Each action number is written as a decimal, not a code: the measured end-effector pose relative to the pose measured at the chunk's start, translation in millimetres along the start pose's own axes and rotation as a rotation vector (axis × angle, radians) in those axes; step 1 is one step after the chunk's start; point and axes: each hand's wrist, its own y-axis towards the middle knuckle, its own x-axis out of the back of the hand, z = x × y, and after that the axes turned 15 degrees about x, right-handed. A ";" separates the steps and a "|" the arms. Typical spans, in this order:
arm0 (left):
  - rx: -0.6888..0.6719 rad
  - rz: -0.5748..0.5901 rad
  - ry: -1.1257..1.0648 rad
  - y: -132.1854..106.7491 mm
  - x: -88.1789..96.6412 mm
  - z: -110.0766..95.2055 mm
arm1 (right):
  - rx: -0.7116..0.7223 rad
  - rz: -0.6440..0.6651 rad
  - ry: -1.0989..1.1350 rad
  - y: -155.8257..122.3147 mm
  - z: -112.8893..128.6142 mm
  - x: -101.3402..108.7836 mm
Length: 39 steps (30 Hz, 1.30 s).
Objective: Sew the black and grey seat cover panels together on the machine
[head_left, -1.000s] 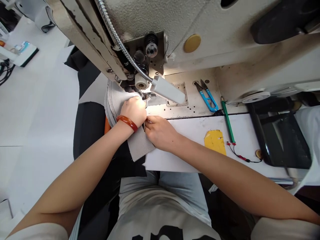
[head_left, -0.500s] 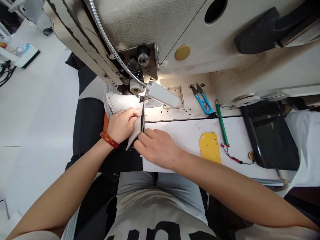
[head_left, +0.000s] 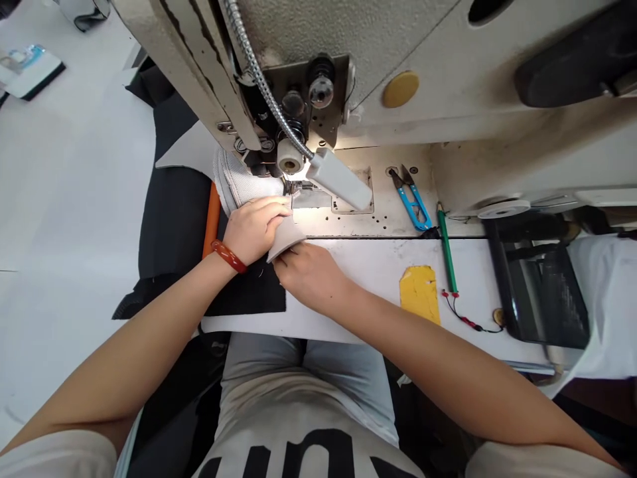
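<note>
A light grey fabric piece (head_left: 287, 234) runs from under the needle area of a sewing machine (head_left: 293, 189) towards me. My left hand (head_left: 255, 227), with a red bangle on its wrist, presses on it with fingers closed together and the thumb at its edge. The near end of the piece curves up. My right hand (head_left: 311, 273) pinches at its lower right edge with fingers curled, the fingertips partly hidden beneath the fabric. Left of the needle lie stacked white mesh-like layers (head_left: 243, 179). Black fabric (head_left: 249, 295) spreads under my left wrist.
Blue thread snips (head_left: 414, 204) lie on the machine bed, with a green pencil (head_left: 446, 252) beside them. A yellow patch (head_left: 419, 292) is on the table. A black tray (head_left: 537, 285) stands at right. A white lamp (head_left: 341, 179) hangs close above the bed. Something orange (head_left: 212, 219) shows at left.
The near end of the grey fabric has turned up and to the right, covering the dark edge strip seen before. My right hand's fingers have slipped under it. The view has shifted slightly.
</note>
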 end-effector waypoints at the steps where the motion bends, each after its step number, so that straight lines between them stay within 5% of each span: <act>1: -0.012 -0.010 -0.008 4.0 -1.6 2.0 | -0.014 0.004 -0.006 1.4 -3.3 -1.0; 4: -0.060 -0.010 -0.017 13.2 -2.0 10.7 | -0.050 -0.023 -0.020 3.0 -11.5 -6.2; 9: -0.285 0.176 0.116 8.6 17.6 17.5 | -0.104 -0.123 -0.104 0.7 -10.1 -11.1; 12: -0.351 0.204 0.317 3.3 29.2 1.1 | -0.093 -0.101 -0.125 1.3 -5.7 -9.9; 16: -0.344 0.100 0.477 4.8 29.7 -25.0 | -0.073 -0.017 -0.111 2.5 -6.9 -7.8; 19: -0.345 0.012 0.384 -2.0 19.8 -19.3 | -0.045 -0.041 -0.150 -1.4 -4.9 -8.4; 24: -0.376 -0.196 0.043 -29.8 -1.8 18.1 | 0.165 -0.198 -0.119 -8.3 24.9 -17.7; 29: -0.399 -0.151 -0.160 -30.2 -9.2 28.2 | 0.170 -0.143 -0.011 0.5 47.5 -21.1; 39: -0.539 -0.124 -0.196 6.2 -8.6 46.2 | 0.099 -0.052 0.012 4.9 23.3 -12.7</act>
